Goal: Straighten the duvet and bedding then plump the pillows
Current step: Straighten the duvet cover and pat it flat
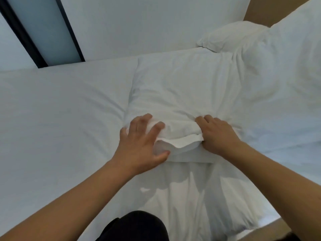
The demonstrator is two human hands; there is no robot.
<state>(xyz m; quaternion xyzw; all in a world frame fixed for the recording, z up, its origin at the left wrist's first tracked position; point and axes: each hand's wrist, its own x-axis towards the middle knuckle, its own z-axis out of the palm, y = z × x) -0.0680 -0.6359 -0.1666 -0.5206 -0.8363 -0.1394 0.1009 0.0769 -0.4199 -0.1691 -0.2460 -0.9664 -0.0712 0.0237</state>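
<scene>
The left hand and right hand grip pillow.

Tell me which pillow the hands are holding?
The flat middle pillow: left hand and right hand grip its near edge; the other pillows, far right, lie untouched.

We are viewing everything through one wide-angle head camera, which is looking forward and down from the person's head, sitting close over the left hand and right hand on the pillow and taking in the sheet and wall beyond.
</scene>
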